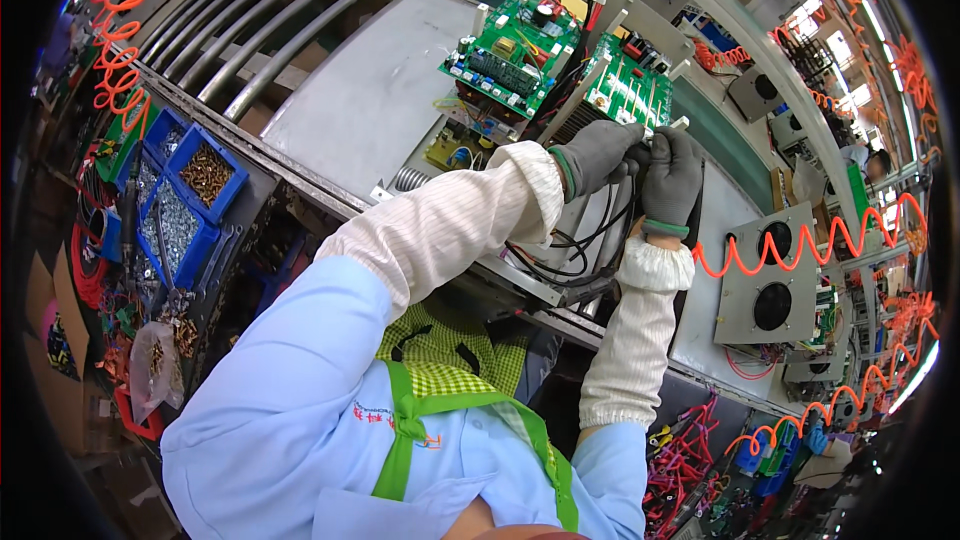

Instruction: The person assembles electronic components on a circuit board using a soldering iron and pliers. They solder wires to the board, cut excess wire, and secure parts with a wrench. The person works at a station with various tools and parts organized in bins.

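My left hand (598,158) and my right hand (672,180), both in grey gloves, meet at the near corner of a green circuit board (632,82). The fingers of each are drawn together in a pinch, and whatever lies between them is too small or hidden to make out. That board sits over dark metal fins, with white posts at its edges. To its left stands a second green circuit board (515,52), crowded with parts. Black cables (585,240) hang below my hands, and a smaller board with a coil (455,152) lies left of them.
Blue bins of screws (208,178) stand at the left, beside wrenches and a plastic bag (155,365). Metal rollers (265,40) run at the far left. A grey panel with two fans (768,280) lies at the right. Orange coiled hoses (815,252) hang on both sides.
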A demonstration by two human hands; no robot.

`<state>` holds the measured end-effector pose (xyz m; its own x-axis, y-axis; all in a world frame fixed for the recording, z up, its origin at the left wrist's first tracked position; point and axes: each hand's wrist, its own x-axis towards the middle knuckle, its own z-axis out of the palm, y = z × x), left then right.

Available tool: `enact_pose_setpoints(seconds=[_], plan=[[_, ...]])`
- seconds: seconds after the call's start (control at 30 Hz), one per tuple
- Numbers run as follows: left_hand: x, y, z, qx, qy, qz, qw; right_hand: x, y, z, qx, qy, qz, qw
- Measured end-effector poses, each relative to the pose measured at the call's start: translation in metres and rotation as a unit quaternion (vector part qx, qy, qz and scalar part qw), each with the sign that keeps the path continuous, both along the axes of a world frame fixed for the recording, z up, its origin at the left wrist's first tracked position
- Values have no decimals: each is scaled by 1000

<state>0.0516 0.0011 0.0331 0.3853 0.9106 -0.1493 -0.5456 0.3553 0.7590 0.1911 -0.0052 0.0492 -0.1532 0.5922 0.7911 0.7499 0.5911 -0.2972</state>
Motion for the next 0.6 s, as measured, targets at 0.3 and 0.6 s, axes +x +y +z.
enact_pose_setpoints(seconds=[0.3,0.6], plan=[[-2,-1,-4,71,23,-15,997,-1,0,9,-34,-89,-22,995],[-3,-6,5,48,64,2,997,2,-16,7,-40,-130,-30,990]])
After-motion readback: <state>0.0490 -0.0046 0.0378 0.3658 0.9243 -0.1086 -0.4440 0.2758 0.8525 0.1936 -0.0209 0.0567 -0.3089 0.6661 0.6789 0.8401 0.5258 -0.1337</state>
